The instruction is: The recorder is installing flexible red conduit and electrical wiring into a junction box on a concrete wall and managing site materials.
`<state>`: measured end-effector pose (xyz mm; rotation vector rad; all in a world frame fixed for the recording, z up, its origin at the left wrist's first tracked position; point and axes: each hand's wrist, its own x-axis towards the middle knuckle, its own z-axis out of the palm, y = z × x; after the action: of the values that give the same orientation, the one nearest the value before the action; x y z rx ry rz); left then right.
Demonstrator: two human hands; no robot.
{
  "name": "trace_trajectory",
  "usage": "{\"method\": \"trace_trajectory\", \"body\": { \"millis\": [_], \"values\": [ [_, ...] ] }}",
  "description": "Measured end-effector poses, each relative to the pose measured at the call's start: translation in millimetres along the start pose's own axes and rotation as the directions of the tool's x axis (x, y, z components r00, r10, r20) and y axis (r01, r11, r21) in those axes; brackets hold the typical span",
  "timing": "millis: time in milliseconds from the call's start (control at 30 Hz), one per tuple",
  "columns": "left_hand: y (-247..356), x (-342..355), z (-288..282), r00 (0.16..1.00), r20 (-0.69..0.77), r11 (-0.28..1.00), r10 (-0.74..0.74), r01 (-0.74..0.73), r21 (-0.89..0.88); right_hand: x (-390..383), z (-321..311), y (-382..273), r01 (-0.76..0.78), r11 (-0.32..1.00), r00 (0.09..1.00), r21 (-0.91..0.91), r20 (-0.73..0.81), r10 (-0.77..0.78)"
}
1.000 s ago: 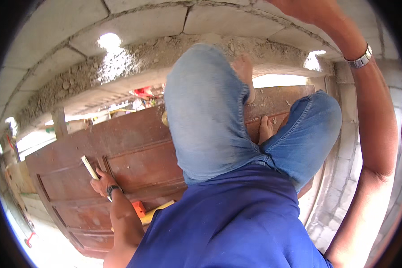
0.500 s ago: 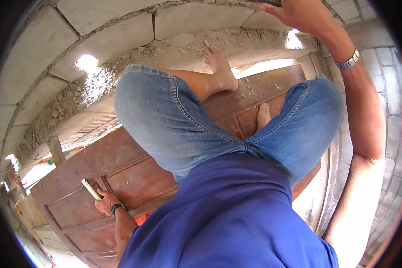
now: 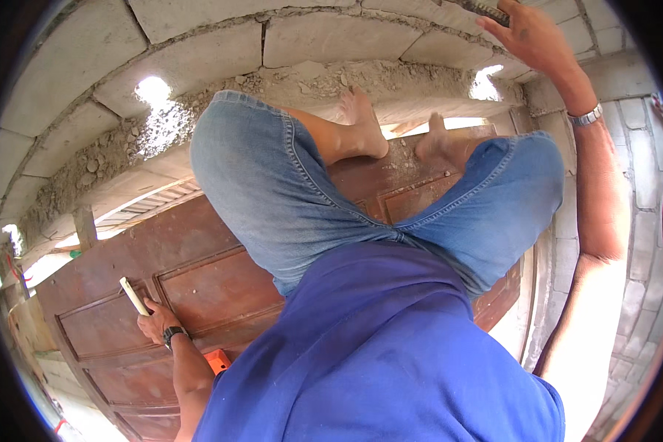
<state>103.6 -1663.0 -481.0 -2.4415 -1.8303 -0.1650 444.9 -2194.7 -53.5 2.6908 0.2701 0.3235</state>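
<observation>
A short, pale stick-like piece [image 3: 132, 296] sticks up from my left hand [image 3: 155, 323], whose fingers are closed round its lower end. That hand rests at the brown panelled wooden door [image 3: 206, 295] lying under me. At the upper right my right hand [image 3: 527, 37] is raised to the block wall [image 3: 331, 40]. Its thumb and fingers are bent about a dark, narrow, rough thing [image 3: 490, 11], partly cut off by the picture's edge; I cannot make out its kind.
My bare feet [image 3: 361, 129] are by the far edge of the door. Beyond runs a ledge [image 3: 309, 77] strewn with mortar crumbs and rubble. Bright gaps show below it. An orange thing [image 3: 216, 361] lies beside my left forearm. Another block wall [image 3: 641, 221] stands at the right.
My right hand has moved right and slightly down, and the dark thing now shows at its fingers. My right foot has shifted forward to the ledge. The view has shifted slightly.
</observation>
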Motion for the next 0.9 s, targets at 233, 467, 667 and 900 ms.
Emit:
{"method": "trace_trajectory", "body": {
  "millis": [233, 467, 667, 900],
  "values": [
    [-12, 3, 5, 0.999, -0.040, 0.999, 0.020, -0.021, -0.029, -4, 6, 1, 0.006, 1.000, 1.000, -0.016, 0.023, -0.006],
    [-12, -4, -2, 0.999, -0.051, 0.996, 0.012, -0.016, -0.085, 22, 28, 1, 0.148, 0.988, 0.974, 0.037, -0.178, -0.139],
    [-11, -4, -6, 0.999, -0.054, 0.995, -0.006, 0.000, -0.104, 25, 28, -4, 0.082, 0.989, 0.989, 0.123, -0.129, -0.065],
    [-16, -2, 3, 0.995, -0.104, 0.996, 0.006, -0.014, -0.084, 14, 66, 43, -0.130, 0.988, 0.991, 0.086, 0.040, 0.127]
  ]
}}
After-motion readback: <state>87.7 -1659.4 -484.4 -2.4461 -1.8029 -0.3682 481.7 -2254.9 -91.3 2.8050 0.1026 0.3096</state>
